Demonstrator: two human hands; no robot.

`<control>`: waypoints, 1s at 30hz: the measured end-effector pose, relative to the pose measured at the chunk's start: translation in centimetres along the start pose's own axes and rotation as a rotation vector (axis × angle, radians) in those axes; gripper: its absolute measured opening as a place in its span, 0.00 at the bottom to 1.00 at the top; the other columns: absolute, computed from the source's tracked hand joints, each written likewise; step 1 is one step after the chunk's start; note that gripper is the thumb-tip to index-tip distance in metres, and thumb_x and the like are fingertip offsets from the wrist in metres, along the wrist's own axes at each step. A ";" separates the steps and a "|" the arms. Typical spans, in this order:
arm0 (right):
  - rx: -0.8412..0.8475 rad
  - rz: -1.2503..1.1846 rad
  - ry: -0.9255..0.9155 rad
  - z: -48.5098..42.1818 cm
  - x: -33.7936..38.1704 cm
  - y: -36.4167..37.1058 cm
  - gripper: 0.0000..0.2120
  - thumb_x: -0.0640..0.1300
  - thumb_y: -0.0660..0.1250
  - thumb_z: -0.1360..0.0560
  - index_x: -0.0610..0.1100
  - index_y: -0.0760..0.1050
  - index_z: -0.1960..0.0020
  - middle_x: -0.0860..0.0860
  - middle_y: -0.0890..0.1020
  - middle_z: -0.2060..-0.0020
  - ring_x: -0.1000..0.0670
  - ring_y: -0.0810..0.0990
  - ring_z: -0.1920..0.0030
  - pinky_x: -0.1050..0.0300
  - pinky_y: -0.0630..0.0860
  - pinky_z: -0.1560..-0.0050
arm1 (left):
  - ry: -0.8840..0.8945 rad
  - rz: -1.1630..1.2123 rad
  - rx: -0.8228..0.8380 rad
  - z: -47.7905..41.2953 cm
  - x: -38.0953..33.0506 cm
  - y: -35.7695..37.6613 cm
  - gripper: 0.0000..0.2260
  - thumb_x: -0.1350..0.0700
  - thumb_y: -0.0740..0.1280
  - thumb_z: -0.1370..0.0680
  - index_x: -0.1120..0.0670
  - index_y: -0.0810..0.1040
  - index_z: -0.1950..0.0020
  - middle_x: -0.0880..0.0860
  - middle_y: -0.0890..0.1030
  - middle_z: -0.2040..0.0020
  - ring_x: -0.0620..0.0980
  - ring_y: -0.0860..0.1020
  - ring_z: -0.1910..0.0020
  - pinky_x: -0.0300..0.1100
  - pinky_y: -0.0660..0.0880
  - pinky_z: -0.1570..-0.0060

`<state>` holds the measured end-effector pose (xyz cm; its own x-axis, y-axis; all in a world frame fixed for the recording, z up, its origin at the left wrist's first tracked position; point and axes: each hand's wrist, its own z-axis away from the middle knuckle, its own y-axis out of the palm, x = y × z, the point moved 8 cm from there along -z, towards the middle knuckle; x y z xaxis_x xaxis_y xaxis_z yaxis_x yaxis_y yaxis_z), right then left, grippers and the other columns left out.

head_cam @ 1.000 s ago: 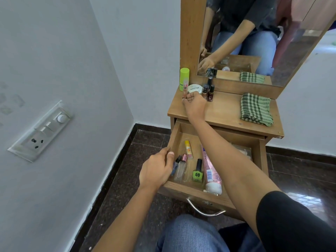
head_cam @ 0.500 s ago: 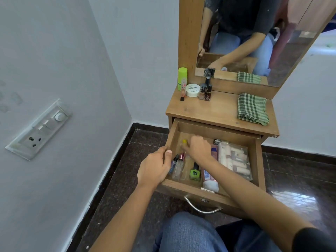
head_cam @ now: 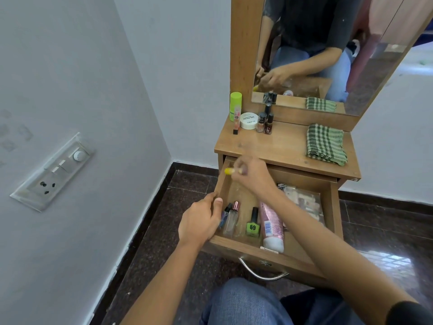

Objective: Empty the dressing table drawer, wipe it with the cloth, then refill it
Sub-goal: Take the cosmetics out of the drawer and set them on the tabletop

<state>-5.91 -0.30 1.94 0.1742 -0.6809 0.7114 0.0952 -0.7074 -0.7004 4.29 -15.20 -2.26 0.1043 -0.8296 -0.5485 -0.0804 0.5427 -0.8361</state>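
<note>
The wooden drawer [head_cam: 236,245] stands pulled out under the dressing table top [head_cam: 283,146]. My left hand [head_cam: 199,221] grips the drawer's left wall. My right hand [head_cam: 251,172] is raised above the drawer's back left corner and pinches a small yellow-capped tube [head_cam: 230,171]. Inside the drawer lie a clear perfume bottle [head_cam: 230,219], a green nail polish [head_cam: 253,225], a pink tube [head_cam: 271,227] and a clear plastic pouch [head_cam: 302,200]. A folded green checked cloth [head_cam: 325,144] lies on the top at the right.
At the back left of the table top stand a lime green bottle [head_cam: 235,105], a slim lipstick [head_cam: 237,120], a white jar [head_cam: 248,120] and nail polish bottles [head_cam: 265,121]. A mirror [head_cam: 328,43] rises behind. A grey wall with a switchboard [head_cam: 54,171] is left. Dark tiled floor surrounds the table.
My right hand left the table top, dipped into the drawer and now lifts up with the yellow-capped tube. My left hand has stayed on the drawer's left wall.
</note>
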 end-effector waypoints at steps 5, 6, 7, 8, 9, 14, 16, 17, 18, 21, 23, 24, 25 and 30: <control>-0.160 -0.149 -0.097 -4.1 4.6 -4.8 0.06 0.32 0.65 0.31 0.41 0.72 0.61 0.50 0.77 0.65 0.55 0.73 0.63 0.68 0.70 0.61 | -0.008 0.022 -0.001 0.2 0.0 -0.1 0.21 0.42 0.51 0.18 0.46 0.73 0.30 0.49 0.84 0.52 0.48 0.80 0.55 0.41 0.68 0.61; -0.184 -0.162 -0.089 -5.1 4.7 -5.1 0.08 0.31 0.64 0.32 0.43 0.71 0.62 0.51 0.76 0.64 0.56 0.72 0.63 0.72 0.68 0.63 | -0.009 0.023 0.002 0.2 0.0 -0.1 0.21 0.42 0.51 0.18 0.46 0.72 0.30 0.48 0.84 0.52 0.48 0.80 0.55 0.41 0.68 0.61; -0.196 -0.162 -0.081 -6.0 4.6 -5.1 0.11 0.30 0.64 0.32 0.45 0.69 0.63 0.51 0.75 0.65 0.56 0.71 0.65 0.75 0.66 0.65 | -0.011 0.021 0.005 0.1 0.0 -0.1 0.21 0.42 0.50 0.18 0.46 0.72 0.30 0.48 0.84 0.52 0.48 0.80 0.55 0.41 0.69 0.61; -0.195 -0.153 -0.071 -6.9 4.3 -4.8 0.13 0.30 0.63 0.32 0.46 0.67 0.63 0.52 0.74 0.65 0.56 0.70 0.65 0.76 0.65 0.67 | -0.014 0.019 0.008 0.2 0.0 -0.1 0.21 0.42 0.50 0.18 0.46 0.72 0.29 0.49 0.84 0.52 0.48 0.80 0.54 0.41 0.69 0.60; -0.183 -0.144 -0.057 -7.6 3.9 -4.3 0.13 0.29 0.63 0.32 0.46 0.66 0.63 0.51 0.74 0.64 0.55 0.69 0.65 0.75 0.64 0.69 | -0.015 0.018 0.009 0.2 0.0 0.0 0.21 0.42 0.50 0.18 0.45 0.72 0.29 0.49 0.84 0.51 0.49 0.81 0.54 0.41 0.70 0.60; -0.220 -0.148 0.044 -8.7 1.3 -1.8 0.11 0.34 0.67 0.31 0.48 0.70 0.64 0.51 0.77 0.67 0.53 0.74 0.66 0.63 0.69 0.66 | -0.009 0.021 0.015 0.0 -0.1 -0.1 0.21 0.42 0.50 0.18 0.46 0.71 0.29 0.49 0.84 0.49 0.49 0.81 0.52 0.42 0.72 0.58; -0.256 -0.239 0.032 -8.2 0.7 -1.3 0.07 0.34 0.69 0.32 0.44 0.74 0.60 0.49 0.78 0.66 0.53 0.74 0.66 0.66 0.70 0.65 | -0.008 0.016 0.012 0.0 -0.1 -0.1 0.21 0.42 0.51 0.18 0.46 0.72 0.29 0.49 0.84 0.48 0.50 0.81 0.51 0.41 0.71 0.58; -0.277 -0.266 0.027 -8.0 0.5 -1.1 0.06 0.35 0.70 0.32 0.41 0.75 0.58 0.49 0.78 0.65 0.53 0.74 0.66 0.68 0.70 0.66 | -0.008 0.016 0.012 0.0 0.0 -0.1 0.21 0.42 0.51 0.18 0.46 0.72 0.29 0.49 0.84 0.48 0.49 0.81 0.51 0.41 0.71 0.58; -0.295 -0.278 0.028 -7.8 0.2 -1.0 0.06 0.35 0.70 0.32 0.40 0.76 0.56 0.48 0.78 0.65 0.52 0.74 0.65 0.67 0.71 0.65 | -0.009 0.017 0.013 0.0 0.0 -0.1 0.21 0.42 0.51 0.18 0.45 0.72 0.29 0.49 0.84 0.48 0.49 0.81 0.51 0.41 0.72 0.58; -0.354 -0.280 0.055 -7.7 -0.2 -1.0 0.07 0.34 0.69 0.31 0.37 0.77 0.53 0.43 0.80 0.61 0.44 0.77 0.59 0.52 0.76 0.57 | -0.011 0.013 0.015 0.0 0.0 0.0 0.21 0.41 0.51 0.18 0.46 0.72 0.29 0.49 0.83 0.47 0.49 0.81 0.51 0.42 0.73 0.57; -0.391 -0.277 0.072 -7.8 -0.4 -1.2 0.07 0.35 0.70 0.31 0.37 0.76 0.52 0.41 0.80 0.59 0.42 0.78 0.55 0.47 0.77 0.54 | -0.006 0.011 0.012 0.0 0.0 0.0 0.21 0.42 0.51 0.18 0.46 0.72 0.29 0.48 0.83 0.47 0.48 0.81 0.51 0.40 0.71 0.58; -0.407 -0.279 0.081 -7.9 -0.5 -1.3 0.08 0.36 0.70 0.30 0.37 0.76 0.52 0.42 0.80 0.59 0.42 0.78 0.55 0.46 0.77 0.54 | -0.005 0.010 0.007 0.0 0.0 0.0 0.21 0.42 0.51 0.17 0.46 0.72 0.29 0.49 0.83 0.47 0.48 0.81 0.51 0.40 0.70 0.59; -0.421 -0.283 0.091 -7.9 -0.6 -1.3 0.08 0.36 0.71 0.30 0.38 0.76 0.52 0.43 0.80 0.59 0.43 0.78 0.56 0.47 0.77 0.54 | -0.006 0.009 0.003 0.0 0.0 -0.1 0.21 0.42 0.51 0.18 0.46 0.72 0.30 0.49 0.83 0.47 0.49 0.81 0.51 0.40 0.69 0.60; -0.474 -0.306 0.125 -8.2 -0.9 -1.4 0.10 0.38 0.74 0.32 0.42 0.74 0.55 0.47 0.79 0.61 0.51 0.76 0.62 0.51 0.78 0.57 | -0.002 0.006 0.004 0.0 0.0 -0.1 0.21 0.41 0.50 0.18 0.46 0.72 0.29 0.49 0.83 0.48 0.49 0.81 0.52 0.40 0.69 0.60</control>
<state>-14.23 -0.25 2.78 0.0879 -0.4291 0.8990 -0.3318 -0.8635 -0.3798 4.32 -15.23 -2.22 0.1059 -0.8262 -0.5534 -0.0767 0.5481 -0.8329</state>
